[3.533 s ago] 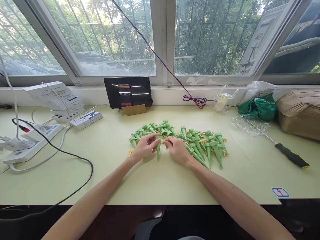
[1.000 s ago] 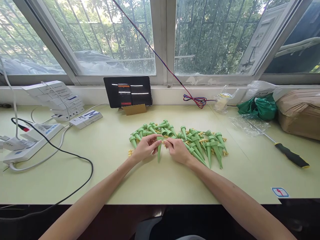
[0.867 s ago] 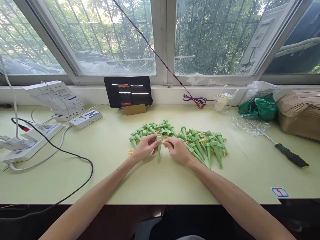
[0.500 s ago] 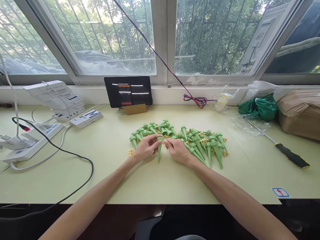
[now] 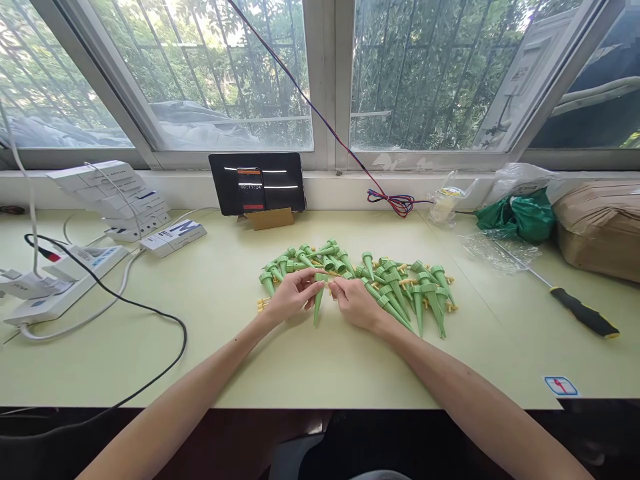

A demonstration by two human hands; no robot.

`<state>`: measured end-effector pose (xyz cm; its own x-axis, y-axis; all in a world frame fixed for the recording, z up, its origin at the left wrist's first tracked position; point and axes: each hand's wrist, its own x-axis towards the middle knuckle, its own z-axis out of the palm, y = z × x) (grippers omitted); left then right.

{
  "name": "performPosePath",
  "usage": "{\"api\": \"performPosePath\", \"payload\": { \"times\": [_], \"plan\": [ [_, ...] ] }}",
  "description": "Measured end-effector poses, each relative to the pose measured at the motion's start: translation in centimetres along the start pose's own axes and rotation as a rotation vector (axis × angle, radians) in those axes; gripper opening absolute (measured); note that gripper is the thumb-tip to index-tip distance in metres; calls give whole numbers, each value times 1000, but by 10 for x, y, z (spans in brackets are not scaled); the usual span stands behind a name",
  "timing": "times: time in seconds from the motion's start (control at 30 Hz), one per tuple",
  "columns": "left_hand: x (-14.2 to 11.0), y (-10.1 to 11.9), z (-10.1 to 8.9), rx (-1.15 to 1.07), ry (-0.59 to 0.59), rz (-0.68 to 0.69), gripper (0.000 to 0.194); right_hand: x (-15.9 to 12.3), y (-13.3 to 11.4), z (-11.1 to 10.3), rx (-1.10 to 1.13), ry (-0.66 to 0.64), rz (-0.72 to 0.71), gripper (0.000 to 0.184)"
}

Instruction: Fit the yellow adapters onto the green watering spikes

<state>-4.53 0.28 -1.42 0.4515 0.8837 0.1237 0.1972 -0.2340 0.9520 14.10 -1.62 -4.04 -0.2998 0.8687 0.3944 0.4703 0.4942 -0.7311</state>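
My left hand (image 5: 293, 293) is closed on a green plant watering spike (image 5: 319, 307), held cap up with its tip pointing down. At the spike's right side my right hand (image 5: 356, 301) pinches a small yellow valve (image 5: 329, 285), mostly hidden by the fingers; whether it sits in the spike I cannot tell. Behind my hands lies a loose group of green spikes (image 5: 303, 257). To the right is a heap of spikes with yellow valves (image 5: 395, 283) attached. A few loose yellow valves (image 5: 263, 304) lie beside my left wrist.
A tablet (image 5: 280, 183) on a cardboard stand shows a timer. White boxes (image 5: 115, 190) and a power strip (image 5: 75, 283) with cables are at left. At right are a screwdriver (image 5: 583, 310), a green bag (image 5: 517, 213) and a brown package (image 5: 600, 227).
Both hands stay in nearly the same place. The held spike sits slightly lower than at first, and the right fingers shift slightly around the yellow valve.
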Motion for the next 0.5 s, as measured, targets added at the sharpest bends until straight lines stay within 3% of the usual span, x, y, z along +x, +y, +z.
{"api": "performPosePath", "payload": {
  "times": [0.13, 0.5],
  "plan": [
    [1, -2, 0, -1, -3, 28, 40, 1, -1, -1, 9, 11, -14, 36],
    [-1, 7, -1, -120, -26, -55, 35, 0, -4, -3, 66, 84, -66, 29]
  ]
}}
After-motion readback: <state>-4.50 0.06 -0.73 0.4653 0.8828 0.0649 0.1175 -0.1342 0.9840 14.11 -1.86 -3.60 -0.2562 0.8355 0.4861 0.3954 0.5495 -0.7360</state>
